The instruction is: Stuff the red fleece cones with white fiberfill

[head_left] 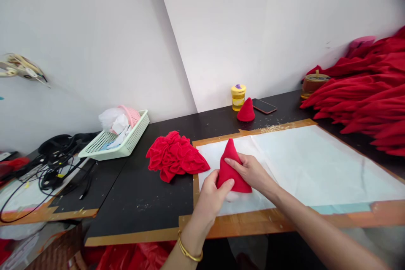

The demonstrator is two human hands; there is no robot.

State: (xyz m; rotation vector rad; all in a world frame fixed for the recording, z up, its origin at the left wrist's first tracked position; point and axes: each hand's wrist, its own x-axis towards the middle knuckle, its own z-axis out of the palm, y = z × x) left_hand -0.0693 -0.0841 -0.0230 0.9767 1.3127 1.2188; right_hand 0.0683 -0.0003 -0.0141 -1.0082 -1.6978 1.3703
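Note:
A red cone-shaped felt hat (228,168) is held between both hands over the white sheet (300,160), its tip pointing up and away. My left hand (212,192) grips its lower left edge, thumb pressed on the front. Higher on the right side, my right hand (249,168) pinches the fabric with its thumb across the front. White material (238,197) shows just below the hat's lower edge; whether it is stuffing inside cannot be made out. To the left lies a pile of crumpled red felt pieces (175,154). Another red cone (246,111) stands upright behind.
At the back are a yellow-lidded jar (238,98) and a phone (264,106). A large heap of red fabric (370,88) fills the right, beside a tape roll (314,84). Left stand a pale green basket (117,145) and tangled black cables (60,164). Brown tape (237,227) lines the table edge.

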